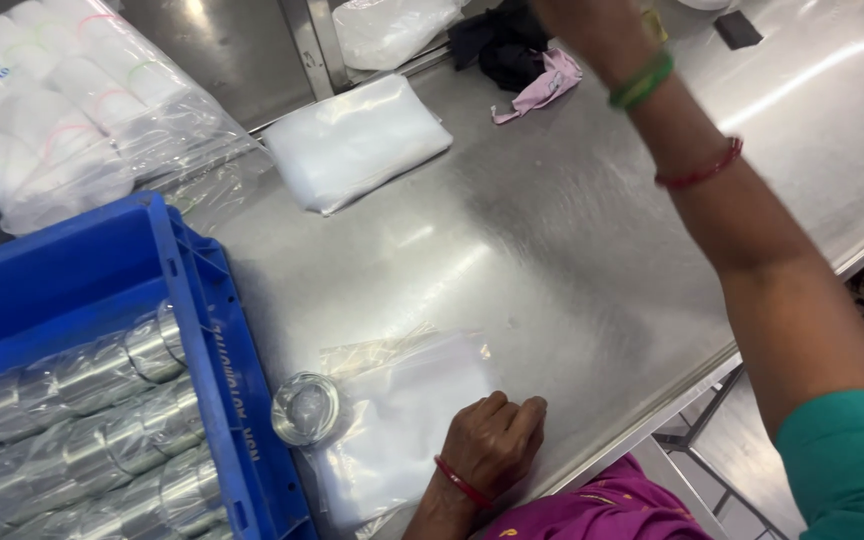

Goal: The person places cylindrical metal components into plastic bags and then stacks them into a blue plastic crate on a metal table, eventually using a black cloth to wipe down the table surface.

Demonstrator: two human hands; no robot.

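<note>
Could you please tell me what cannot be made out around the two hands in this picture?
- Right hand: cut off by the top edge of the head view; only the forearm shows, so what it holds is unknown.
- Left hand: its fingers curl under on the clear bags; whether they pinch one is hidden.
- Steel cups in the blue crate: the count is cut off by the left and bottom edges.

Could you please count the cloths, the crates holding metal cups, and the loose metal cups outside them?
Cloths: 2, pink and black
Crates holding cups: 1
Loose metal cups: 1, near the left hand
Total: 4
</note>
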